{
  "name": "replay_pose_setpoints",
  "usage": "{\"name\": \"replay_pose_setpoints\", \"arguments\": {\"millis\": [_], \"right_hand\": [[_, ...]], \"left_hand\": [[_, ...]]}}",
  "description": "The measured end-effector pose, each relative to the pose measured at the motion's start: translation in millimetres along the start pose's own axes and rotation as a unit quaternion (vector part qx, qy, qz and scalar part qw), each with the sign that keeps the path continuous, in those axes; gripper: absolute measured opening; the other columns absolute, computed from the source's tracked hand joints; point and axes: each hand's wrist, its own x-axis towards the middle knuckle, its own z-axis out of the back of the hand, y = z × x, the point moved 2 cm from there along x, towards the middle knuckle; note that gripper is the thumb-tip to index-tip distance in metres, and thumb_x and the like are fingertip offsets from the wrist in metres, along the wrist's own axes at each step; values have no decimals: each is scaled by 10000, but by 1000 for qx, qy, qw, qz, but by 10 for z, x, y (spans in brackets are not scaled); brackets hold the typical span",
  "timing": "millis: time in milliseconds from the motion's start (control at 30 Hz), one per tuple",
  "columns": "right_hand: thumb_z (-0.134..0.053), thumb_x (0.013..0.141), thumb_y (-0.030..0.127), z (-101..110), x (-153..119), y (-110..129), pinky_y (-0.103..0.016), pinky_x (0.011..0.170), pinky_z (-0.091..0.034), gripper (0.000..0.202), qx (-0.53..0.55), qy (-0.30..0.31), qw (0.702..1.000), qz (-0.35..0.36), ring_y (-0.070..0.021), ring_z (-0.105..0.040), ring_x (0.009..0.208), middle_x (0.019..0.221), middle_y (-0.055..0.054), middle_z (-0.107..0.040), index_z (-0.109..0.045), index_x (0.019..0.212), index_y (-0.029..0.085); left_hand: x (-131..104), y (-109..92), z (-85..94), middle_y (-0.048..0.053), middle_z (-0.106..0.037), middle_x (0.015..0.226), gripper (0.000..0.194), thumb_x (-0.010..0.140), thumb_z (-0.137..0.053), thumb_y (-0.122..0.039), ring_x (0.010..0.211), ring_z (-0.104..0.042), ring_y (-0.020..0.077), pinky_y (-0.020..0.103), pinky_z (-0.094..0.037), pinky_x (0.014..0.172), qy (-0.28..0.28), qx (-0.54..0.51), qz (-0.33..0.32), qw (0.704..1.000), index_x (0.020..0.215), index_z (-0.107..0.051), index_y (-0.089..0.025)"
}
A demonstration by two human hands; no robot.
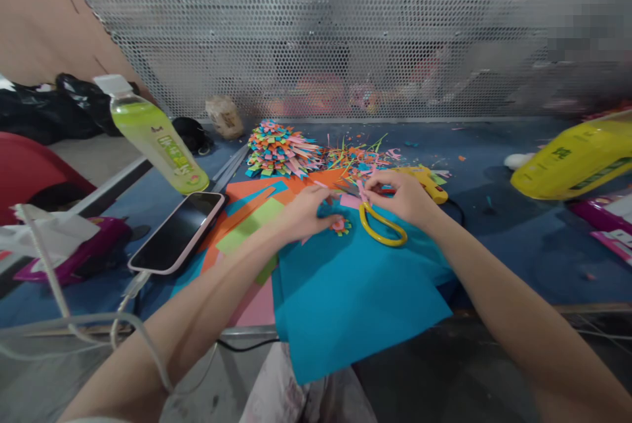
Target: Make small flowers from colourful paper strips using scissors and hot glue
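Note:
A blue sheet (365,291) lies in front of me and hangs over the table's front edge. My left hand (309,211) is over the sheet's upper left part, thumb and fingers apart, beside a small paper flower (340,225). My right hand (402,194) has its fingers pinched on a small pink paper piece (362,190). Just below those fingers are yellow-handled scissors (384,239), their blades pointing left toward my left hand. A pink scrap (349,200) lies between the hands. Behind them stands a pile of fringed, multicoloured paper (281,150).
Paper shreds (360,154) are scattered behind my hands. A yellow glue gun (429,183) lies beyond my right hand. On the left are a phone (178,232), a green drink bottle (155,137) and tissues (83,245). A yellow bottle (577,156) lies at right.

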Motion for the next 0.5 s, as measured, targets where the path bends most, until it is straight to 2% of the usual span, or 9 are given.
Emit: {"name": "replay_pose_setpoints", "arguments": {"millis": [133, 267, 333, 400, 500], "right_hand": [[-609, 757, 273, -28, 10, -70, -310, 641, -464, 120, 85, 4, 995, -57, -163, -581, 676, 699, -29, -629, -619, 670, 190], [-646, 726, 301, -59, 7, -77, -303, 595, -455, 127, 127, -8, 989, -76, -155, -566, 634, 677, -28, -614, -641, 675, 185], [-647, 725, 305, -66, 4, -66, -298, 588, -457, 126, 135, -18, 988, -75, -150, -564, 627, 685, -27, -617, -644, 677, 189], [-646, 729, 321, -69, -1, -50, -296, 586, -460, 134, 139, -32, 987, -73, -150, -566, 630, 712, -32, -630, -648, 687, 194], [-640, 740, 334, -62, -8, -14, -291, 590, -452, 147, 123, -58, 989, -57, -150, -566, 642, 733, -39, -639, -650, 701, 193]], "left_hand": [[-3, 0, -18, 64, -627, 857, 159, 694, -691, -294, 798, -573, 180, 269, -436, 676, 34, -20, -11, 999, 802, -647, -185], [-7, -18, -34, 16, -606, 755, 162, 672, -700, -279, 646, -546, 129, 242, -415, 591, 46, -57, 33, 997, 758, -600, -185], [-17, -21, -36, 0, -599, 742, 197, 673, -698, -274, 626, -553, 118, 234, -414, 569, 46, -110, 59, 991, 797, -574, -183], [-29, -33, -42, -3, -612, 765, 297, 678, -700, -267, 656, -595, 127, 230, -427, 562, 54, -200, 71, 976, 925, -555, -189], [-41, -87, -59, 5, -641, 780, 439, 683, -714, -268, 711, -654, 152, 244, -471, 596, 109, -341, 68, 931, 1071, -522, -200]]}}
